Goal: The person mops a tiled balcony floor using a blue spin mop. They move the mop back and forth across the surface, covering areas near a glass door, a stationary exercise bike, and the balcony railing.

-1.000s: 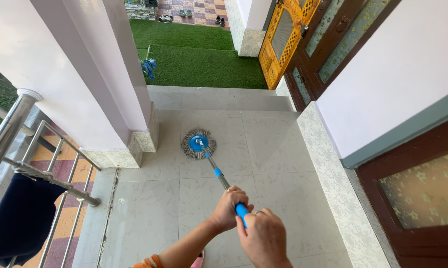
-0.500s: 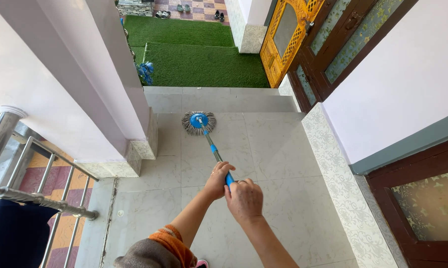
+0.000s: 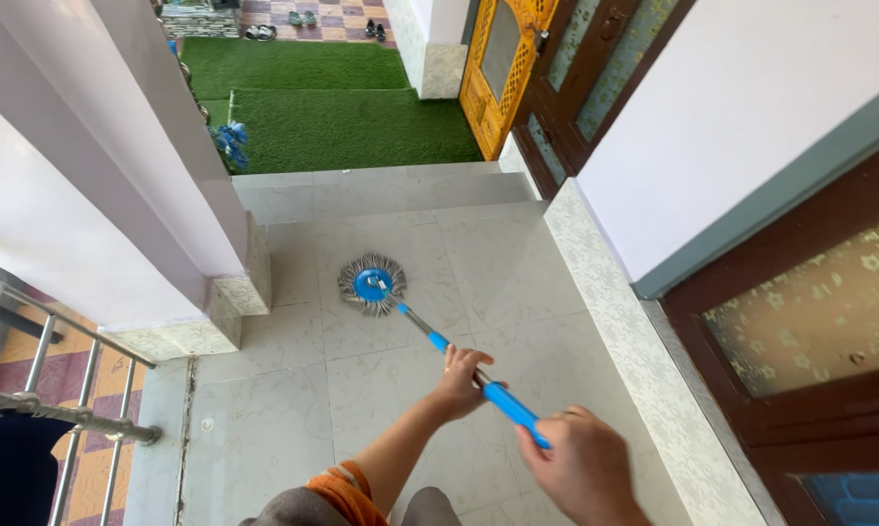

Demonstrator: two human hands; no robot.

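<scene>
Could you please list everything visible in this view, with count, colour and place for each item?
mop: one, blue disc with grey strands, blue and metal handle, head flat on the floor tiles, centre.
floor tiles: many, pale grey, whole foreground.
pillar: one, white with a speckled stone base, left.
railing: one, steel, lower left, with a dark cloth hung over it.
steps: pale grey, beyond the mop.
green turf: two levels, past the steps.
yellow door: one, carved, top centre.
brown doors: dark frames with patterned glass, right.
shoes: a few pairs, far top, too small to count.
left hand: one, gripping mid-handle.
right hand: one, gripping the handle's upper end.
</scene>
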